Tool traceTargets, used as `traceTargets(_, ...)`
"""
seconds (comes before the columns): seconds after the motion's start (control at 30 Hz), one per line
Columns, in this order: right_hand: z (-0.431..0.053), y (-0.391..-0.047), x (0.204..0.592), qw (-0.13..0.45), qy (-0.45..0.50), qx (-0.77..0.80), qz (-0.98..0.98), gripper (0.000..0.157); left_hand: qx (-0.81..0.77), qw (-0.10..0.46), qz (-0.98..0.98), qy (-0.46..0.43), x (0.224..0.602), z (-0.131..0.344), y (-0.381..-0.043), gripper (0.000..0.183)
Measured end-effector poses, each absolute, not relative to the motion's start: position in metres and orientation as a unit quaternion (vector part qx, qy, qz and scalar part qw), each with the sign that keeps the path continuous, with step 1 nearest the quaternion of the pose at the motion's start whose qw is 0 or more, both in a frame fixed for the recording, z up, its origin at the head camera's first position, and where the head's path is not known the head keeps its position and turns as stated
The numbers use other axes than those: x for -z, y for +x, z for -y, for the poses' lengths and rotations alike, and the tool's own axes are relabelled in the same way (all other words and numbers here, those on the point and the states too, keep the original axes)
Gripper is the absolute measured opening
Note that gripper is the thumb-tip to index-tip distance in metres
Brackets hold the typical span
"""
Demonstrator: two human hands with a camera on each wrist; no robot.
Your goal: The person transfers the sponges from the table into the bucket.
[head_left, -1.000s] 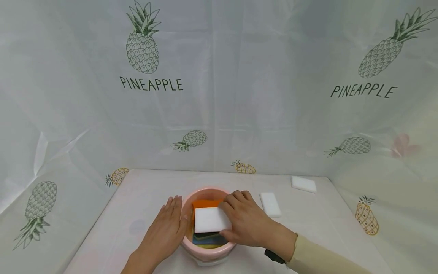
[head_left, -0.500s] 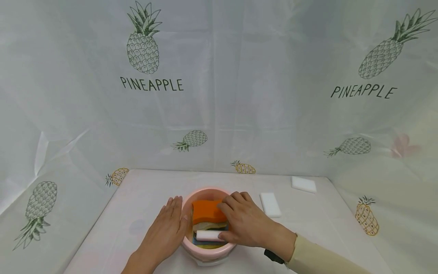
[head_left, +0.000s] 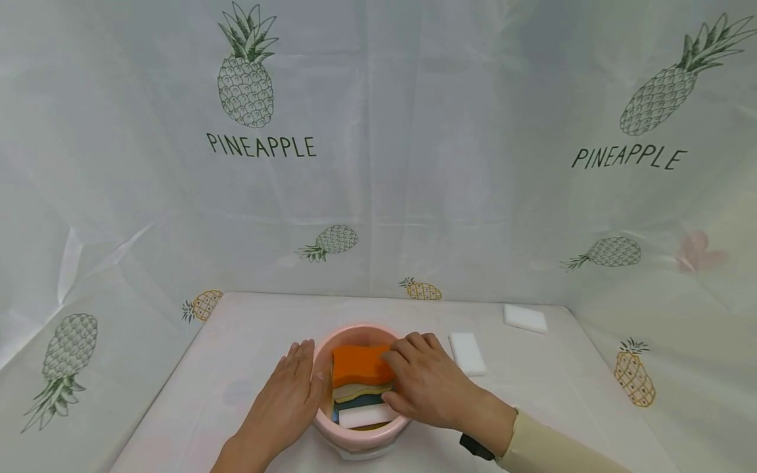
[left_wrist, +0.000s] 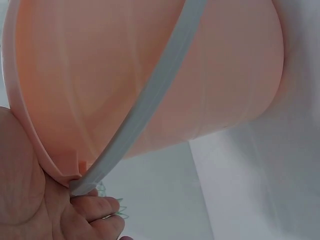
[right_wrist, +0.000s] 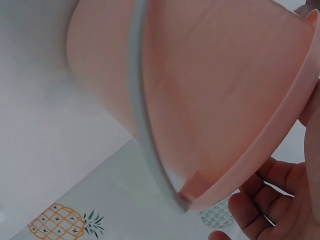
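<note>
A pink bucket [head_left: 351,439] stands at the table's near side. Inside it, an orange sponge [head_left: 362,366] lies at the back. In front of that are a beige wavy piece [head_left: 355,392] and a dark blue-green piece [head_left: 357,402]. A white sponge block [head_left: 363,416] lies nearest the front wall. My left hand [head_left: 284,397] rests flat along the bucket's left rim, fingers straight. My right hand [head_left: 428,381] reaches over the right rim with loosely bent fingers, hiding the right ends of the sponges; its thumb tip is just above the white block.
Two more white sponge blocks lie on the table: one block [head_left: 467,353] right behind my right hand, another block [head_left: 525,318] near the back right corner. A grey handle [left_wrist: 137,115] hangs down the bucket's outside. A pineapple-print curtain [head_left: 449,197] encloses the table.
The white block in my right hand has tipped down from above the orange sponge to the bucket's front. My right hand has since drawn slightly right. The left hand stays put.
</note>
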State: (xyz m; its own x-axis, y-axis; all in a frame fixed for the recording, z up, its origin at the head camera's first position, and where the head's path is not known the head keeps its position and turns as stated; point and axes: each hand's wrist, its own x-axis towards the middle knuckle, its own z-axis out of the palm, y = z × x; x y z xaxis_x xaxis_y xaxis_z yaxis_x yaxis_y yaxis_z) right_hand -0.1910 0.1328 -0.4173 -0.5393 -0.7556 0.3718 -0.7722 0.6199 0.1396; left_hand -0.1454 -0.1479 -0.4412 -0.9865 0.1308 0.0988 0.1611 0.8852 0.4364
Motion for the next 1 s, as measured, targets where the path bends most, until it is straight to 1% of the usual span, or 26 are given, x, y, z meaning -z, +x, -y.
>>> traceTargets(0.13,-0.143,-0.194,0.418,0.233,0.415,-0.03,0.879,0.039,0.232,0.031,0.969,-0.075,0.441,0.148,-0.145,0.064)
traceTargets(0.23,-0.155,-0.199,0.419,0.253,0.388,-0.036,0.885,0.037,0.233,0.034,0.969,-0.074,0.442,0.148,-0.146,0.064)
traceTargets(0.47,-0.19,-0.215,0.421,0.295,0.326,-0.045,0.897,0.045,0.241,0.034,0.967,-0.079,0.442,0.15,-0.145,0.064)
traceTargets(0.63,-0.211,-0.226,0.428,0.324,0.281,-0.05,0.902,0.046,0.244,0.034,0.966,-0.079,0.443,0.15,-0.145,0.064)
traceTargets(0.77,-0.225,-0.231,0.441,0.323,0.242,-0.038,0.914,0.049,0.244,0.037,0.966,-0.08,0.444,0.15,-0.145,0.064)
traceTargets(1.0,-0.244,-0.238,0.47,0.276,0.182,-0.004,0.944,0.051,0.252,0.039,0.964,-0.081,0.444,0.15,-0.145,0.064)
